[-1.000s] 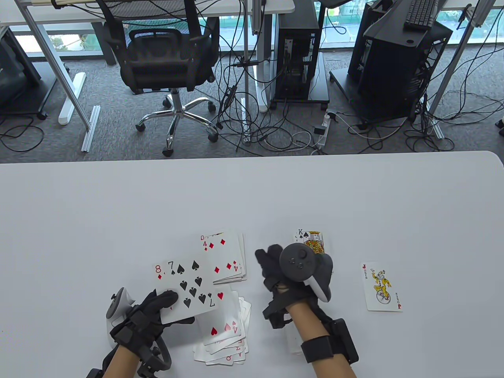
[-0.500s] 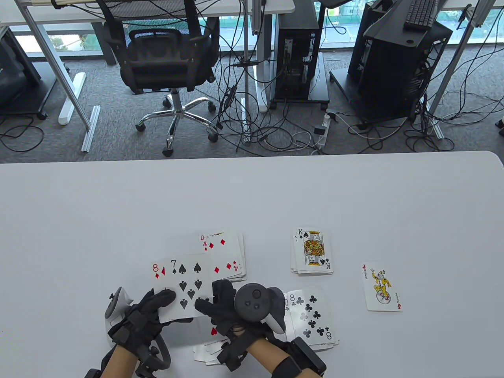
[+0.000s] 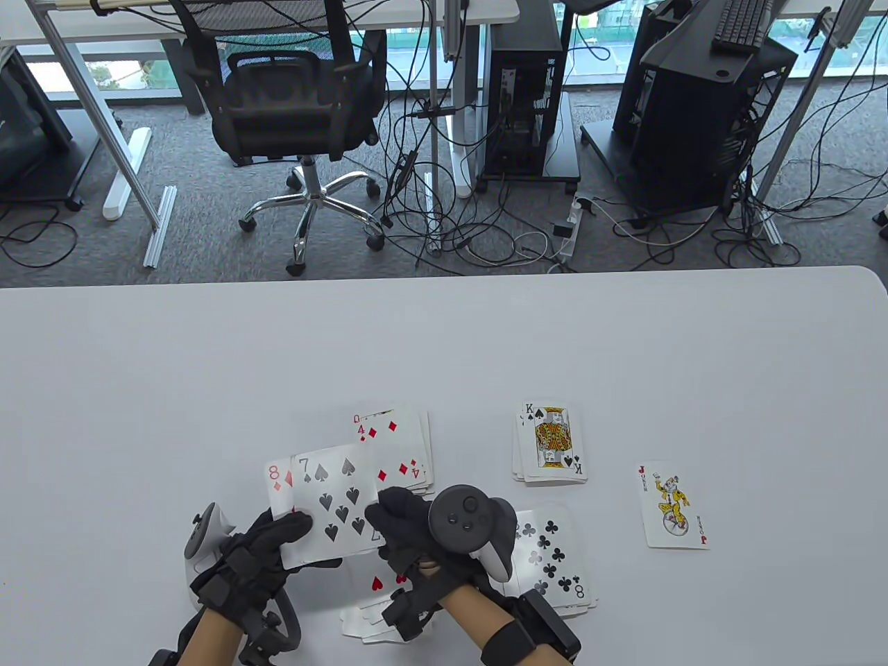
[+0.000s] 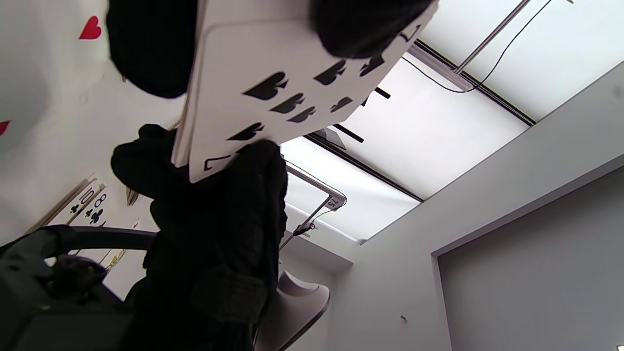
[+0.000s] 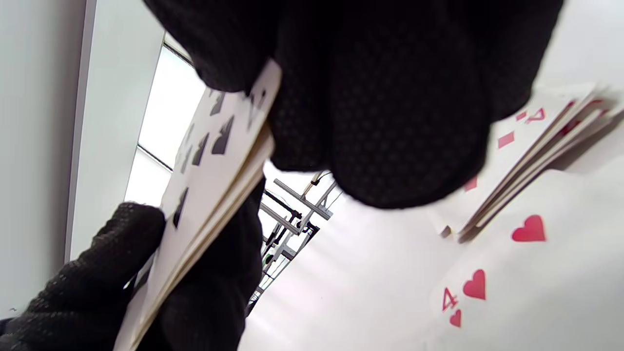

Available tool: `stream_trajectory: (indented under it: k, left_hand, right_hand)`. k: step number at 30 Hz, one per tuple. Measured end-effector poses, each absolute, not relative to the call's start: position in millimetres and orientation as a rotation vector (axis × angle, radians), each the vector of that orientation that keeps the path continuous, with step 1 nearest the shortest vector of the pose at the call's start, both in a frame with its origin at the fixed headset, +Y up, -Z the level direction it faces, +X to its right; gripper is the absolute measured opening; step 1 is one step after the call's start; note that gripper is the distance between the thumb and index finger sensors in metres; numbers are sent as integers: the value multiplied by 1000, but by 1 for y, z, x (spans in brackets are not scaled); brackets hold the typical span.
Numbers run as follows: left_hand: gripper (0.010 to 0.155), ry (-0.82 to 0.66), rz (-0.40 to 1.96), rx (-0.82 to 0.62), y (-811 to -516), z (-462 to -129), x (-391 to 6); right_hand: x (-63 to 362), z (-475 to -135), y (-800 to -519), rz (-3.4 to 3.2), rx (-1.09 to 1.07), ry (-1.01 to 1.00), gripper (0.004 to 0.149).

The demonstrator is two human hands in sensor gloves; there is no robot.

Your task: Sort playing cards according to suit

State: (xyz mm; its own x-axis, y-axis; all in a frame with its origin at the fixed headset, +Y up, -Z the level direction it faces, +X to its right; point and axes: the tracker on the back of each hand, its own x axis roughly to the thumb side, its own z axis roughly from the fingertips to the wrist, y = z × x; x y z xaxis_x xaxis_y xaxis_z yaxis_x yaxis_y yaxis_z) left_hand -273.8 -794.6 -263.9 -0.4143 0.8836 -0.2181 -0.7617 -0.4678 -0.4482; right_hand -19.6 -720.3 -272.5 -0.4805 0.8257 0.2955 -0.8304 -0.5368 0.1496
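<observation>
Near the front edge of the table (image 3: 444, 333), the left hand (image 3: 267, 548) holds the unsorted stack (image 3: 326, 510) face up, thumb across its lower left corner, while the right hand (image 3: 409, 524) pinches the lower right corner of the top card, the seven of spades (image 3: 336, 499). The main risk, as I judge it, is that the pinch catches more than one card: the right wrist view shows several edges packed tightly under the fingertips (image 5: 370, 146), so the red eight (image 3: 277, 477) peeking out beneath could ride along into the wrong pile. A loose left grip could also let the stack fan or spill onto the messy hearts pile (image 3: 388, 596) directly below, mixing sorted and unsorted cards. The spade pile (image 3: 551, 444), topped by a king, lies well apart up and to the right; carrying the seven there means passing above the clubs pile (image 3: 555, 555), just beside the right wrist, so a low sweep could scuff it. The diamonds pile (image 3: 399, 444) sits just behind the held stack, partly hidden by it. A joker (image 3: 671, 504) lies alone further right, clear of the path.
</observation>
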Motion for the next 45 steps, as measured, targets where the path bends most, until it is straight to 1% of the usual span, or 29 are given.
stream_trajectory:
  k: [4,7,14,17,19,23,27,33,35,36,40,45]
  left_hand:
    - [46,-337,2007,-505,-794,-264,-276]
    - [46,-339,2015,-508,-793,-264,-275]
    - [46,-325,2010,-527,-795,-263,-274]
    - [46,-314,2005,-537,-797,-263,-274]
    - [46,-309,2004,-538,-798,-263,-274]
    - [46,-315,2006,-537,-797,-263,-273]
    - [47,-311,2011,-543,-798,-263,-273]
    - [47,-305,2017,-555,-799,-263,-271]
    - [47,-300,2018,-558,-799,-263,-271]
    - [47,-298,2018,-560,-799,-263,-271]
    - [47,-282,2020,-577,-801,-263,-269]
    - [47,-271,2024,-596,-804,-264,-267]
  right_hand:
    - [-3,-283,-710,2130,355,-54,39]
    - [19,-297,-696,2088,294,-86,38]
    - [85,-324,-640,2153,152,-280,39]
    - [112,-333,-630,2285,78,-327,39]
    - [125,-337,-634,2376,30,-335,39]
    - [143,-345,-658,2503,-19,-256,39]
    - [152,-356,-687,2517,-72,-172,39]
    - [160,-371,-717,2703,-154,-51,40]
    - [164,-373,-729,2817,-218,-1,41]
    - [166,-373,-733,2861,-240,12,42]
    - [169,-378,-749,3045,-291,208,43]
    - [168,-379,-761,3162,-282,252,45]
